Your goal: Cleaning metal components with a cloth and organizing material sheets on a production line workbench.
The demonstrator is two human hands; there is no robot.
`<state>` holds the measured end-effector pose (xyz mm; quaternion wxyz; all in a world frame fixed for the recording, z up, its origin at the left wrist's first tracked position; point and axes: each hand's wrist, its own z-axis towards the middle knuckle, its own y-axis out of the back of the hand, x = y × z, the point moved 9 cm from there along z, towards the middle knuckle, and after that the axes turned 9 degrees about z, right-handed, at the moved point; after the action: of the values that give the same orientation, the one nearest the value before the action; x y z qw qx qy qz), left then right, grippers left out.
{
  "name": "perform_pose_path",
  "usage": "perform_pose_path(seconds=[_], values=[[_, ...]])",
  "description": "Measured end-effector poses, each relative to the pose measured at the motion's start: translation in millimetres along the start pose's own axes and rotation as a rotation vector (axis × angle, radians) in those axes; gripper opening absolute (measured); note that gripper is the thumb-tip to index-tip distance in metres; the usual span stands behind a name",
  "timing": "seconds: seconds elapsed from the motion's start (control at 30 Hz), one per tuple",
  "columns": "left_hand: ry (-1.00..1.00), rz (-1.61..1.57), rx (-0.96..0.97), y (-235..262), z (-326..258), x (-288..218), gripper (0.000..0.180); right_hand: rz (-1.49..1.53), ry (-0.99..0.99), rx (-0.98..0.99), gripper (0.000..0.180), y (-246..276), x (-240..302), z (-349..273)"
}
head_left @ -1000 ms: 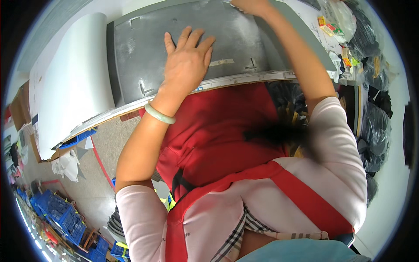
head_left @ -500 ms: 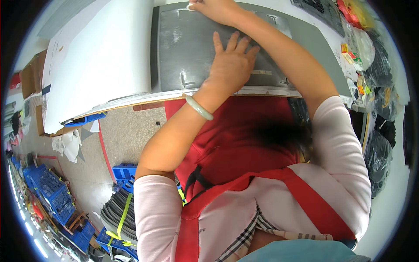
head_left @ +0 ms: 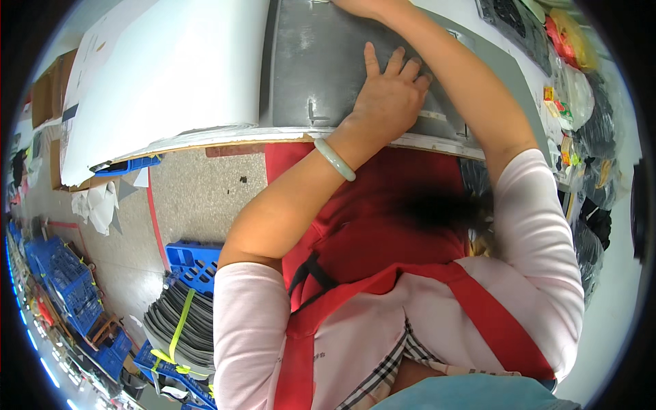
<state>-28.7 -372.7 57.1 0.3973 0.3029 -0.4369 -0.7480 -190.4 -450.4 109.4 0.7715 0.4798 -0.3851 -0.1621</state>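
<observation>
A dark grey flat template lies on a lighter grey sheet at the table's near side. It has L-shaped slots near its corners, with white marks around them. My left hand presses flat on the template, fingers spread, holding nothing. At the top edge of the view, my right hand reaches to the template's far left corner. Its fingertips are mostly cut off by the frame; a small white chalk-like piece shows by them. My right forearm crosses over the template's right part.
A large white sheet with a curled edge covers the table's left. Wrapped bundles in clear and dark plastic and small boxes stand at the right. Blue crates and a strapped stack of dark strips are on the floor, left.
The view has shifted, so table and template sit further right and higher. My left hand stays pressed on the template. My right hand stays at the far left corner, now mostly beyond the frame.
</observation>
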Motion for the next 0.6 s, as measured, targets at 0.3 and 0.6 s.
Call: perform_pose_path(seconds=[0.3,0.6], values=[[-0.029,0.027,-0.044,9.9,7.1,-5.4,0.029,0.551,-0.313,0.03,0.01,-32.2,-51.0,9.3],[-0.036,0.054,0.207,-14.3,3.3,-8.1,0.031,0.771,-0.403,0.336,0.015,-29.1,25.9,-87.3]])
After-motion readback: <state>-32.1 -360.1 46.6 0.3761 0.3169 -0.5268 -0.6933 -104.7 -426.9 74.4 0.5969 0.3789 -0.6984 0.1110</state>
